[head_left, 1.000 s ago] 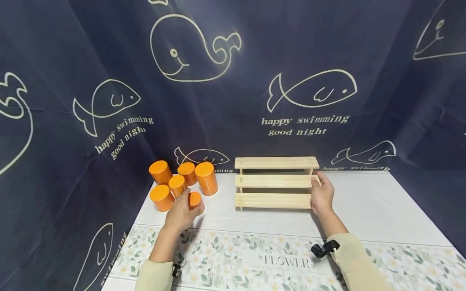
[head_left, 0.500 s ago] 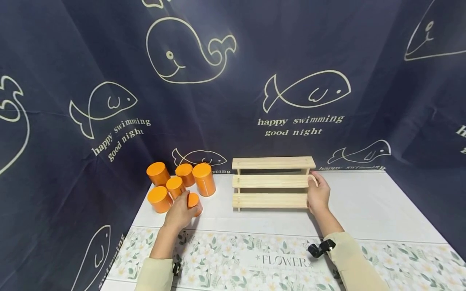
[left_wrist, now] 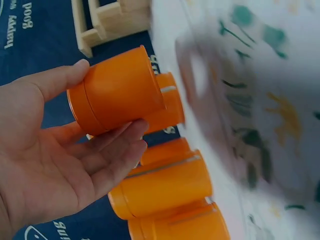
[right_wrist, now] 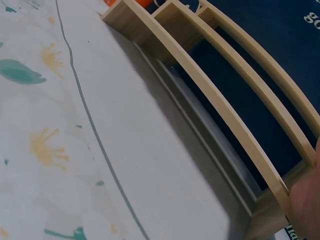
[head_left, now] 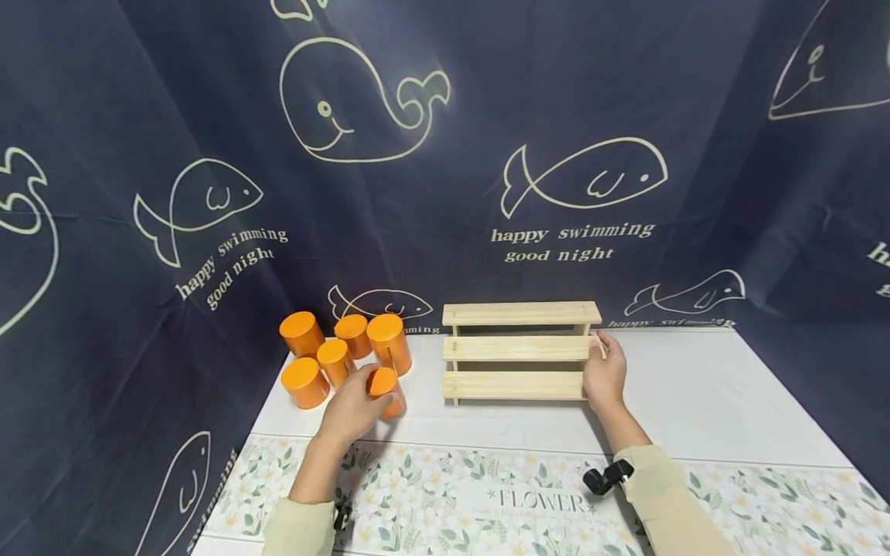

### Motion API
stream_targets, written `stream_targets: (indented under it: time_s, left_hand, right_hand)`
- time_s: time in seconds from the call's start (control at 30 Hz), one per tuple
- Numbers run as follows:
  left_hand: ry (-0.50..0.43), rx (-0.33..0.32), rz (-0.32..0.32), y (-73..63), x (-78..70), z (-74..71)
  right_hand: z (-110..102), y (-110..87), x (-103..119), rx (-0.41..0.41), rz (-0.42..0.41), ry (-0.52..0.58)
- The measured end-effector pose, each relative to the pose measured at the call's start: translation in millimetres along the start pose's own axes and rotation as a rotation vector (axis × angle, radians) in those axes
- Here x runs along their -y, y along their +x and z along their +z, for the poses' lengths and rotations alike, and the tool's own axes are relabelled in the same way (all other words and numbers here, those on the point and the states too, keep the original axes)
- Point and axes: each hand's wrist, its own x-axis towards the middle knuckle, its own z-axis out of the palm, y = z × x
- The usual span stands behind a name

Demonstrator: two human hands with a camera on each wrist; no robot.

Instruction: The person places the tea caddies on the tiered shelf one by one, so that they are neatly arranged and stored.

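The left hand (head_left: 350, 411) has its thumb and fingers curled round a small orange canister (head_left: 385, 386), at the front right of five other orange canisters (head_left: 390, 344) on the left of the bench (head_left: 723, 409). Whether its base touches the bench is hard to tell. The right hand (head_left: 604, 376) grips the right end of a three-tier wooden rack (head_left: 520, 347), thumb at the front of the slats.

The canister looks stiff and thin-walled, likely light for its bulk and hard to crush. Its smooth, slightly shiny sides could slip under dry fingertips, and a seam marks off what seems to be a lid (left_wrist: 83, 109) at the upper end. The thumb lies near that seam; a hold lower on the body, thumb opposite fingers, should be safer than lifting by the lid, which might come away.

The rack seems rigid and fairly light, its slats set on slim side frames. It probably slides easily, so the end frame, where the right hand sits, is the sounder hold.
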Motion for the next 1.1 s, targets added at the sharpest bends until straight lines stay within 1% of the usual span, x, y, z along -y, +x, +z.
stream_targets:
  time_s: [0.1, 0.23, 0.37, 0.5, 0.63, 0.7, 0.83, 0.87, 0.97, 1.1]
  left_hand:
    - [-0.024, -0.009, 0.029, -0.8, -7.2, -0.9]
    - [-0.09, -0.019, 0.052, 2.8, -16.6, -0.9]
    - [-0.207, -0.024, 0.067, 8.9, -22.0, 3.0]
    - [-0.366, -0.032, 0.076, 16.7, -25.1, 9.8]
    - [-0.512, -0.051, 0.064, 25.2, -30.9, 16.6]
    - [-0.584, -0.053, 0.056, 30.0, -35.4, 20.5]
    - [-0.701, -0.048, 0.067, 38.1, -44.9, 27.0]
    - [-0.719, -0.048, 0.072, 39.5, -47.2, 28.5]
    - [-0.749, -0.053, 0.087, 42.9, -52.7, 33.2]
    - [-0.778, -0.056, 0.1, 47.5, -59.2, 40.0]
  right_hand:
    - [-1, -0.4, 0, -0.004, 0.004, -0.043]
    - [-1, 0.6, 1, -0.008, -0.001, -0.061]
    - [-2, -1.1, 1, -0.014, 0.01, -0.039]
    - [-3, -2.7, 1, -0.027, 0.025, -0.031]
    - [-4, -2.6, 0, -0.04, 0.047, 0.051]
    - [-4, -1.9, 0, -0.04, 0.055, 0.118]
    - [-3, 0.2, 2, -0.038, 0.077, 0.22]
    - [-2, 0.9, 2, -0.036, 0.081, 0.249]
    - [-1, 1.3, 3, -0.042, 0.107, 0.288]
    - [0, 1.4, 3, -0.04, 0.127, 0.299]
